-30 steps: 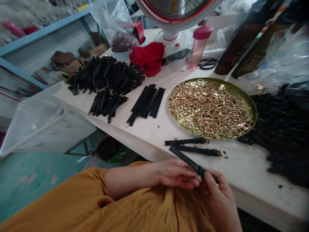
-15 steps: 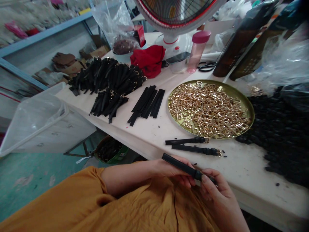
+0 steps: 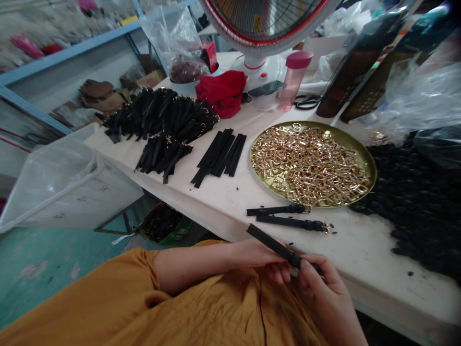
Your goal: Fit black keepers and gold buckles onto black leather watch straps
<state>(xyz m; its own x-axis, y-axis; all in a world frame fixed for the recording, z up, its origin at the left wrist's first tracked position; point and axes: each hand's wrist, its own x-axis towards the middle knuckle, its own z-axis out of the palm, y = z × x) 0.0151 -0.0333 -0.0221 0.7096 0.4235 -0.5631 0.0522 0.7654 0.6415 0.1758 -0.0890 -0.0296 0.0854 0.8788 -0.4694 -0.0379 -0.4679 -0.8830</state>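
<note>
A black strap [image 3: 271, 241] is held between both hands above my lap, at the table's front edge. My left hand [image 3: 264, 257] is closed around it from below, fingers curled under its middle. My right hand [image 3: 320, 281] pinches the end by the loop, thumb on top; that end is mostly covered by the fingers. Just beyond lie two black straps with gold buckles, the nearer strap [image 3: 291, 222] and the farther strap [image 3: 275, 210]. Behind them a round gold tray [image 3: 371, 180] holds a heap of small gold buckles [image 3: 313, 163].
Flat black strips [image 3: 219, 154] lie left of the tray, beside a large pile of buckled straps [image 3: 158, 113]. Black loops [image 3: 418, 206] are heaped at right. Farther back stand a fan [image 3: 257, 62], a pink bottle [image 3: 294, 79] and a red cloth [image 3: 221, 93]. A white bin [image 3: 108, 182] is at left.
The strap in my hands has turned slightly, its free end shifting a little to the right. My hands keep their grip.
</note>
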